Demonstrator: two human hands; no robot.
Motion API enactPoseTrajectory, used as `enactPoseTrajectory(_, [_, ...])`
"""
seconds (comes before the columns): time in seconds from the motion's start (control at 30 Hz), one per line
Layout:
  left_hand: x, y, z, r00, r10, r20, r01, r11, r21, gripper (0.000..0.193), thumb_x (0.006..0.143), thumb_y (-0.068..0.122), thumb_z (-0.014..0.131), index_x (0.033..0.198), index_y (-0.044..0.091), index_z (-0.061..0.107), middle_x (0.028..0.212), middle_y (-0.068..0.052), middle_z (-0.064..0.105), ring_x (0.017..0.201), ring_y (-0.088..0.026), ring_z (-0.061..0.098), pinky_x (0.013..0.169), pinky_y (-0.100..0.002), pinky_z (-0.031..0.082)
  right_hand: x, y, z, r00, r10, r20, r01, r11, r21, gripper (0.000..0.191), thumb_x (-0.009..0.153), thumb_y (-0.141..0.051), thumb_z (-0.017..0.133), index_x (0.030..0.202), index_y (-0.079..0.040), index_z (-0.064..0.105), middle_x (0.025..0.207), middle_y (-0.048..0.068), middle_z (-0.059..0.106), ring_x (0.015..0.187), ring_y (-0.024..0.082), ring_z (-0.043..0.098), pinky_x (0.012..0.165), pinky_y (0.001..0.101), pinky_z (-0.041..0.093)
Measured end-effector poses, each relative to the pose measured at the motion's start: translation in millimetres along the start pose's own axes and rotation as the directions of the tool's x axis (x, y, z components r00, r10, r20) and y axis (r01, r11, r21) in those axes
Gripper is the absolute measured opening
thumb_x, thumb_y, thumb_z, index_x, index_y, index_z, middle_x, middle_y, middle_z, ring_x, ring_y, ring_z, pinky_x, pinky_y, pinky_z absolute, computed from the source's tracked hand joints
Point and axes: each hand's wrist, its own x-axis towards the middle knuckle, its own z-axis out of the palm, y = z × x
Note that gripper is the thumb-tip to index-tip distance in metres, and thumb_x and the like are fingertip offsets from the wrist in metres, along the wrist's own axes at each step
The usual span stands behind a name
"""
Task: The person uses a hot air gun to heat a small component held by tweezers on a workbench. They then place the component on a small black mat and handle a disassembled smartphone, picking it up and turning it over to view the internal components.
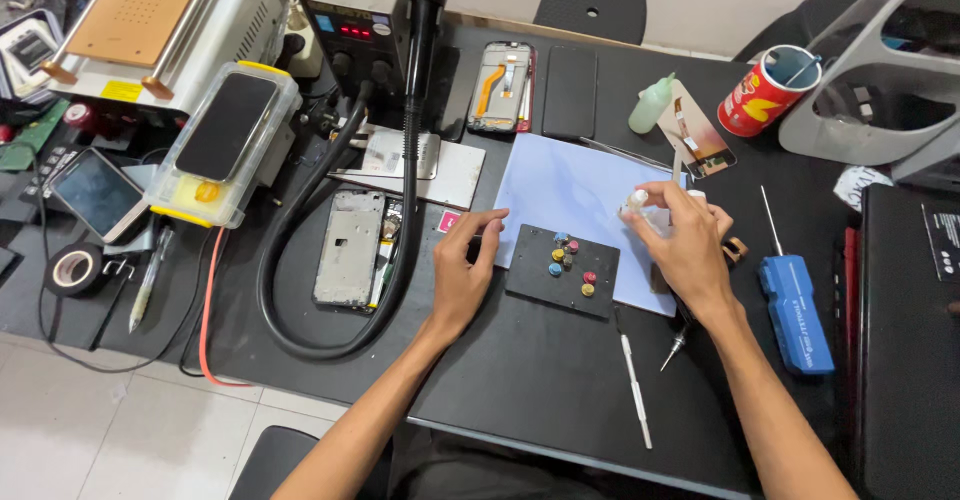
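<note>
Your right hand [685,245] grips a small white bottle [640,203]. Your left hand [462,270] rests loose, empty, touching the black pad [540,275] lying between both hands.

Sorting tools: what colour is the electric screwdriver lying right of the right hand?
Blue, clearest in the head view: the electric screwdriver beside the right hand.

From my feed I see a black desk [520,380] running across the view, its near edge cutting diagonally over a floor of pale grey tiles [120,430]. A dark stool seat [275,455] sits just below that edge. Behind the far side of the desk stands a black chair back [590,5] with a small hole in it, against a plain off-white wall [700,0]. The light is even and soft, with faint reflections on the desk surface
</note>
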Motion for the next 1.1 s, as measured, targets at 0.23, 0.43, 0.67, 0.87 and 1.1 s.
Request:
enactPoseTrajectory(0.23, [-12, 33, 8, 0.991, 0.003, 0.137, 0.005, 0.998, -0.057, 0.014, 0.099, 0.01, 0.066, 0.106, 0.0, 0.072, 0.094, -0.006, 0.074, 0.083, -0.013, 0.067, 0.072, -0.029, 0.051, -41, -25, -17, 0.994, 0.017, -0.105, 0.022, 0.934, 0.357, 0.022, 0.093, -0.018, 0.074, 0.108, -0.002, 0.072, 0.103, 0.008, 0.071, 0.098, 0.015, 0.066, 0.089, 0.0285, 0.048])
enactPoseTrajectory(0.43, [-20, 54, 12, 0.854, -0.114, 0.508, 0.362, 0.831, -0.422, 0.017, 0.096, 0.007, 0.072, 0.11, 0.001, 0.063, 0.1, -0.002, 0.068, 0.096, -0.01, 0.065, 0.089, -0.027, 0.052, -67, -38, 1, 0.981, 0.043, 0.192, -0.167, 0.692, 0.702, 0.014, 0.096, -0.01, 0.067, 0.099, 0.002, 0.074, 0.094, 0.003, 0.072, 0.091, 0.01, 0.064, 0.085, 0.0244, 0.05])
enactPoseTrajectory(0.67, [-25, 55, 14, 0.818, -0.17, 0.55, 0.455, 0.777, -0.436, 0.018, 0.094, 0.009, 0.075, 0.104, 0.003, 0.062, 0.099, -0.002, 0.069, 0.095, -0.009, 0.067, 0.088, -0.026, 0.053, -76, -58, 3, 0.994, -0.002, 0.107, -0.06, 0.82, 0.569, 0.009, 0.092, -0.007, 0.07, 0.096, 0.001, 0.072, 0.089, 0.005, 0.071, 0.087, 0.012, 0.066, 0.081, 0.0259, 0.05])
enactPoseTrajectory(0.87, [-28, 40, 20, 0.755, -0.258, 0.603, 0.579, 0.693, -0.429, 0.013, 0.095, 0.011, 0.073, 0.1, 0.002, 0.064, 0.094, -0.002, 0.07, 0.089, -0.009, 0.067, 0.083, -0.026, 0.054, -78, -68, 1, 0.999, -0.037, 0.014, 0.026, 0.884, 0.467, 0.009, 0.088, -0.006, 0.073, 0.094, 0.001, 0.071, 0.088, 0.006, 0.073, 0.083, 0.014, 0.07, 0.076, 0.0284, 0.053])
enactPoseTrajectory(1.1, [-35, 32, 32, 0.817, -0.242, 0.523, 0.535, 0.658, -0.53, 0.013, 0.103, 0.014, 0.066, 0.1, 0.003, 0.06, 0.091, -0.001, 0.064, 0.088, -0.009, 0.062, 0.083, -0.026, 0.051, -77, -73, 19, 0.998, 0.044, -0.041, -0.014, 0.833, 0.553, 0.018, 0.092, -0.005, 0.07, 0.108, 0.0, 0.065, 0.098, 0.007, 0.065, 0.091, 0.014, 0.065, 0.083, 0.0277, 0.051])
